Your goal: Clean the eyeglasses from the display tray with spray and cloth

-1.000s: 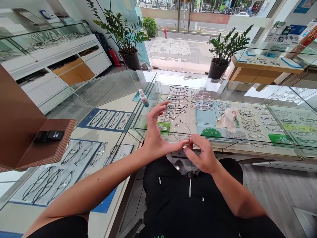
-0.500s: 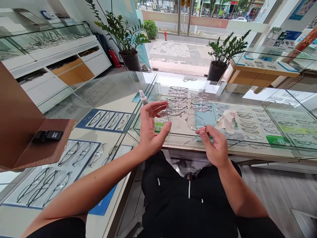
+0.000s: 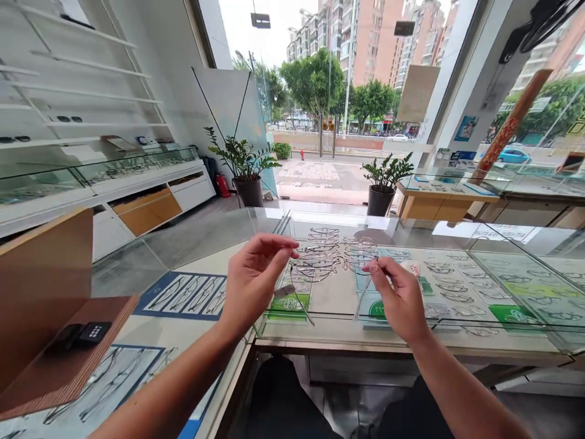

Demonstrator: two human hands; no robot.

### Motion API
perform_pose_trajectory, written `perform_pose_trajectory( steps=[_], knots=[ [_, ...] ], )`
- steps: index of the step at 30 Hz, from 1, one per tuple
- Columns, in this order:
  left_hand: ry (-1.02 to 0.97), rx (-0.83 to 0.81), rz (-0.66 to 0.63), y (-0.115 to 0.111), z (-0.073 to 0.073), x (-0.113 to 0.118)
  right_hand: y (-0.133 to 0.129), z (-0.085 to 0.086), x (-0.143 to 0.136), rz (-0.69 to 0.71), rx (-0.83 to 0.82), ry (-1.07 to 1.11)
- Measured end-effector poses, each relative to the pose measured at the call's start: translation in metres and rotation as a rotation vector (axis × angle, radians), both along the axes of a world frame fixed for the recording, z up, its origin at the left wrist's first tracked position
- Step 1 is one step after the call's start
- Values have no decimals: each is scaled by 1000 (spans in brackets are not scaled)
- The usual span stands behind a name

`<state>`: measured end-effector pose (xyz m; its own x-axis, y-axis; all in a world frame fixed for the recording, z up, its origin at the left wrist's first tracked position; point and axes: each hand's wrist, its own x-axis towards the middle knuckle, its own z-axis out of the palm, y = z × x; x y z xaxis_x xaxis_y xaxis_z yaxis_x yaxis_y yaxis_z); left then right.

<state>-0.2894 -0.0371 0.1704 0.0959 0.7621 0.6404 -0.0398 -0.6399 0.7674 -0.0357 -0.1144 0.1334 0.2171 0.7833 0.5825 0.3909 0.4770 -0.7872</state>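
Note:
A thin wire-framed pair of glasses [image 3: 312, 280] hangs between my two hands above the glass counter, its temples pointing down toward me. My left hand [image 3: 258, 277] pinches its left side near the rim, thumb and fingertips together. At the other end my right hand [image 3: 398, 292] is closed on the frame with thumb and index finger. A small tag [image 3: 285, 291] shows by the left temple. Behind and below the held pair, rows of glasses [image 3: 324, 235] lie at the counter; the thin rims partly blend with them.
The glass counter [image 3: 292, 332] spans the front. A brown box [image 3: 46, 305] with a small black device [image 3: 95, 331] stands at the left. A whitish cloth [image 3: 411, 268] lies beyond my right hand. Potted plants [image 3: 249, 190] stand behind.
The view has tilted up, showing buildings outside. My left hand has gone from spread fingers to a pinch on the glasses, which now face away, level between both hands. The spray bottle is no longer visible.

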Motion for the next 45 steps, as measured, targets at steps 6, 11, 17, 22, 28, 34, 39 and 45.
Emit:
perform_pose_trajectory(
  steps=[6,11,17,22,28,34,39,45],
  knots=[
    [-21,69,-211,1,46,-22,17,67,-10,-41,117,-60],
    [147,107,-225,3,62,-49,34,99,-14,-26,113,-98],
    [251,68,-18,11,81,-50,64,123,-18,-85,104,-244],
    [200,82,70,42,73,-50,96,130,-24,-12,55,-278],
    [196,38,174,73,62,-56,131,148,-17,227,11,-382],
    [231,84,316,90,59,-60,182,156,5,726,-197,-481],
    [300,157,391,87,58,-62,175,119,-9,641,71,-274],
    [269,226,494,80,57,-57,158,95,-27,236,323,-233]
  ],
)
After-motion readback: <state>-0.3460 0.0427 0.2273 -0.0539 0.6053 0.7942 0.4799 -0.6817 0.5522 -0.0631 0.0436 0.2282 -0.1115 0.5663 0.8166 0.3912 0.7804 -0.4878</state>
